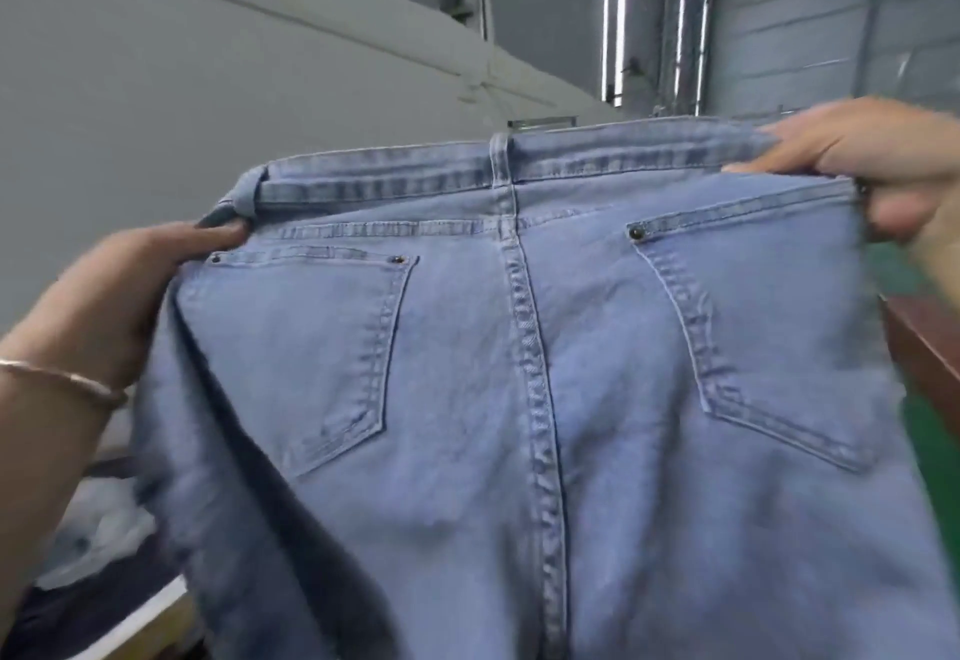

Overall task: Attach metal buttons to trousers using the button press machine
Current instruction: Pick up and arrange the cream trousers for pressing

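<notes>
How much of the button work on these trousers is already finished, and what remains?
Done: the light blue denim trousers show dark metal rivets at the left back pocket's corners and one on the right pocket. In hand: left hand and right hand hold the waistband up, seat facing the camera. Left: unclear; the front and the press machine are not visible.

The jeans (519, 399) run off the bottom edge, hiding their legs and front; the right hand (878, 160) is motion-blurred, and the left hand's (119, 306) fingertips vanish behind denim.
</notes>
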Motion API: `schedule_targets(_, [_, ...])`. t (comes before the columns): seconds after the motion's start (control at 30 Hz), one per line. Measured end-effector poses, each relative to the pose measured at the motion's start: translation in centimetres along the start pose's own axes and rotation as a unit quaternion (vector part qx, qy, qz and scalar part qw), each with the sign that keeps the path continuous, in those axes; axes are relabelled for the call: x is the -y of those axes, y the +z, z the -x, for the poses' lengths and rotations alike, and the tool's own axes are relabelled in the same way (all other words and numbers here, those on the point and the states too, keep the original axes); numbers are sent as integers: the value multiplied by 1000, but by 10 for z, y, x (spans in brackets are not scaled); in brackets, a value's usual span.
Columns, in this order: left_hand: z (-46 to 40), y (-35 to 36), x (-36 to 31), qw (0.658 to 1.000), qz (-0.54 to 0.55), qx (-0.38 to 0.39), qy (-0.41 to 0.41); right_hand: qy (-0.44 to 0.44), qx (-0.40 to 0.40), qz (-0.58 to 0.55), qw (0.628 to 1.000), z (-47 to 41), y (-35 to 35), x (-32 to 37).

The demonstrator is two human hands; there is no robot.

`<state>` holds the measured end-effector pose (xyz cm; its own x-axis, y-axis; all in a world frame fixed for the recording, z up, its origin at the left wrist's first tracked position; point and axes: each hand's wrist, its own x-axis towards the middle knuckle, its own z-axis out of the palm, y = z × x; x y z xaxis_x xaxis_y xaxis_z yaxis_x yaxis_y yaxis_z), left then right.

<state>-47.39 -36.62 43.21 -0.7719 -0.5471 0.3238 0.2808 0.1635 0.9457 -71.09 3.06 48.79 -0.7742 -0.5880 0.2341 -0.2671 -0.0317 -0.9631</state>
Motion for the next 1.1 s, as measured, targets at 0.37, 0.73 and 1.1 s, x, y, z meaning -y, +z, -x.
schedule_targets(0.37, [-15, 99, 195, 910, -390, 110, -90, 198, 24, 557, 806, -24, -21, -201])
schedule_targets(0.73, [12, 103, 237, 807, -508, 116, -276, -130, 167, 570, 794, 35, 109, -267])
schedule_targets(1.1, [12, 54, 205, 823, -502, 100, -247, -222, 182, 334, 898, 18, 93, -159])
